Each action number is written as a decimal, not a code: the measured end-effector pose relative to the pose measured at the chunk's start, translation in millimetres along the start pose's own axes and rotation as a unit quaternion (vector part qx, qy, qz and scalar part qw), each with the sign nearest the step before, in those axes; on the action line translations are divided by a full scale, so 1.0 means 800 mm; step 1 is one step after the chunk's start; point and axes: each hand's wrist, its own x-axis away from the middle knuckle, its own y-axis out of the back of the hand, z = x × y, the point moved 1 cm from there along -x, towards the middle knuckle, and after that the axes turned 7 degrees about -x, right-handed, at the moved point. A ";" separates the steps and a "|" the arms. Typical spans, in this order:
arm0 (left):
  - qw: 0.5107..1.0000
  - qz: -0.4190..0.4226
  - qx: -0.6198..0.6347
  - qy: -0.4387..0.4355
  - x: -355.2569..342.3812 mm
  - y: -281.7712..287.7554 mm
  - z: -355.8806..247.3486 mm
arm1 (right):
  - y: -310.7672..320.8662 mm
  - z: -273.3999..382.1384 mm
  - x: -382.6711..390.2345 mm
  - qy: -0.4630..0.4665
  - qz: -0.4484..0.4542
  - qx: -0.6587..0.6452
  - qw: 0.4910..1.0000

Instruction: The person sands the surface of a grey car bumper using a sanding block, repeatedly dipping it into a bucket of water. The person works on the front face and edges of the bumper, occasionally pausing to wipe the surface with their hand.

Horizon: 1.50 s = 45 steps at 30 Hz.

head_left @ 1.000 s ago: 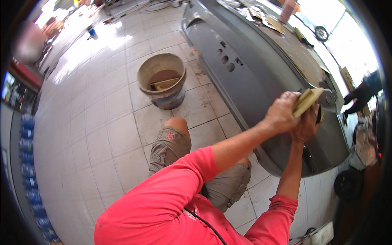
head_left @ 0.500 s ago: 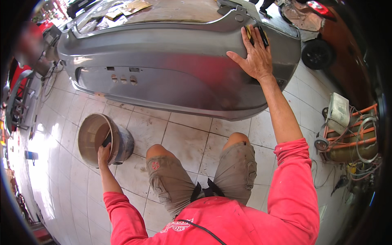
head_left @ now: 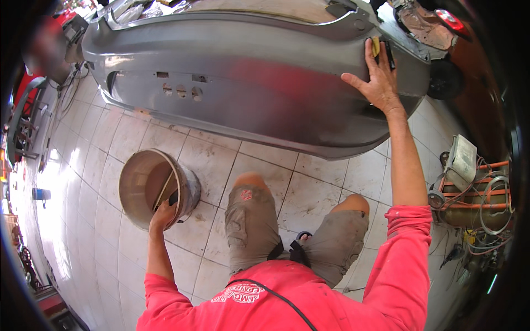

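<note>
A grey car bumper (head_left: 221, 52) with a reddish patch stretches across in front of me. Over its right end lies my right hand (head_left: 382, 85), thumb spread and fingers laid on a yellow-and-black sanding pad (head_left: 376, 47) pressed to the surface. To my left stands a dirty bucket (head_left: 124, 187) with murky brownish contents. My left hand (head_left: 163, 214) reaches over its near rim, fingers closed around a black object (head_left: 174, 197) whose kind I cannot make out. Close to that hand a thin pale strip (head_left: 164, 187) slants inside the bucket.
A compressor-like machine (head_left: 475, 193) with an orange frame and coiled hoses stands at the right. Behind the bumper's right end are a wheel (head_left: 444, 79) and a red tail light (head_left: 449, 20). White floor tiles (head_left: 254, 171) lie between my knees and the bumper.
The view has shifted, and my knees now appear farther right. My right hand with the pad has slid toward the bumper's right end. My left hand stays at the bucket, the strip showing more.
</note>
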 end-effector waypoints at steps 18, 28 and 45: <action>0.999 0.048 -0.014 0.013 -0.087 -0.009 0.029 | 0.004 -0.074 -0.023 0.089 -0.082 -0.047 0.991; 0.753 -0.068 0.652 -0.051 0.066 0.038 0.015 | -0.020 -0.147 -0.057 -0.008 -0.082 0.029 0.996; 0.835 -0.327 0.416 0.151 0.055 0.054 0.012 | -0.016 -0.132 -0.046 -0.027 -0.159 0.046 0.986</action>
